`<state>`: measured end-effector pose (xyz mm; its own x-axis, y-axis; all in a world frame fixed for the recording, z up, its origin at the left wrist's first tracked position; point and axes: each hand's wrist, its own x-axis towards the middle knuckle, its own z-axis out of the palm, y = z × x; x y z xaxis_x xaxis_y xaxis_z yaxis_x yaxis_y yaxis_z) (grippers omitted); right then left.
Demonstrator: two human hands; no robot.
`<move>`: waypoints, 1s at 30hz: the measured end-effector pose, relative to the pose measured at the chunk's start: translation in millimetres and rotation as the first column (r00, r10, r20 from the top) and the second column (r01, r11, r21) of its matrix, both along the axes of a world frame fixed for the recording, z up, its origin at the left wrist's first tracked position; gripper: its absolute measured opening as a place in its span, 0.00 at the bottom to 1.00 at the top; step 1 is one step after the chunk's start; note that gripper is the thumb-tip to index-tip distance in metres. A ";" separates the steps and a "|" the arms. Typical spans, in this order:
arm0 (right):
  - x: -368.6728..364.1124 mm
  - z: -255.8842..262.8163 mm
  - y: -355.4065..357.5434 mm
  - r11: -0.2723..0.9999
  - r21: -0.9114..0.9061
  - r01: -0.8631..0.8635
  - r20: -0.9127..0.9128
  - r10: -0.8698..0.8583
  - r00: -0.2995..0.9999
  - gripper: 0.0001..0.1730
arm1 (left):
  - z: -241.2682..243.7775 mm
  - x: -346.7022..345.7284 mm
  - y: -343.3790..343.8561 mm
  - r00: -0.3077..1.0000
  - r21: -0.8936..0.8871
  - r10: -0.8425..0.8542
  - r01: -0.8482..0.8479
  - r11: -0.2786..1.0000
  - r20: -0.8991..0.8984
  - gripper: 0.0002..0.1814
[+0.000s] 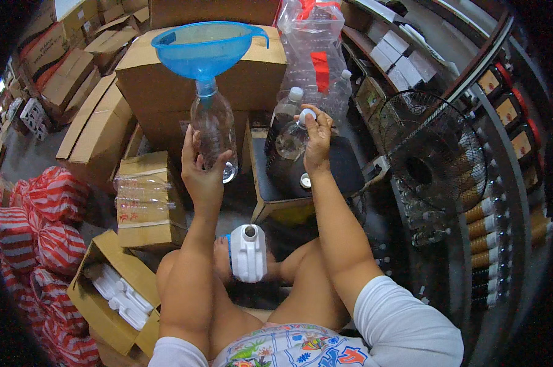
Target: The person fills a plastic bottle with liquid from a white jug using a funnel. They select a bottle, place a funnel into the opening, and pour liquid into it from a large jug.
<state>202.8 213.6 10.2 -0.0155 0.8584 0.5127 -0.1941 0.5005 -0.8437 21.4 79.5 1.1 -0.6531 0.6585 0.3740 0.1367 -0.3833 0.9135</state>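
Note:
My left hand (205, 174) grips an upright clear plastic bottle (213, 119) that looks almost empty. A wide blue plastic funnel (207, 50) sits in the bottle's mouth. My right hand (318, 140) has its fingers around the white cap (307, 117) of a second bottle (291, 142), which holds dark liquid low down. Another capped bottle of dark liquid (281, 124) is just behind that one. Both stand on a black-topped stool (340, 160), where a loose white cap (306, 180) lies. Between my legs is an uncapped white plastic jug (248, 257).
A large cardboard box (143, 87) stands ahead. Bagged clear bottles (311, 50) are beside it. On the left are an open carton (88, 280) of white jugs and red-striped bags (51, 220). A black fan (432, 156) stands right, before shelves of bottles (483, 234).

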 end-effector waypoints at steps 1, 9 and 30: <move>0.0 -3.6 2.3 0.996 0.037 0.079 0.056 -0.081 0.995 0.15 | 0.6 2.1 0.6 1.000 0.018 -0.001 0.001 1.000 0.011 0.45; -12.7 -13.0 11.6 0.848 0.296 0.441 0.260 -0.515 0.817 0.19 | -1.4 -0.3 0.8 0.998 0.039 -0.057 0.057 0.998 -0.015 0.46; -2.3 -9.8 10.0 0.995 0.061 0.080 -0.048 -0.077 0.996 0.20 | 0.4 4.2 -1.0 0.987 0.016 0.085 -0.084 0.996 -0.138 0.45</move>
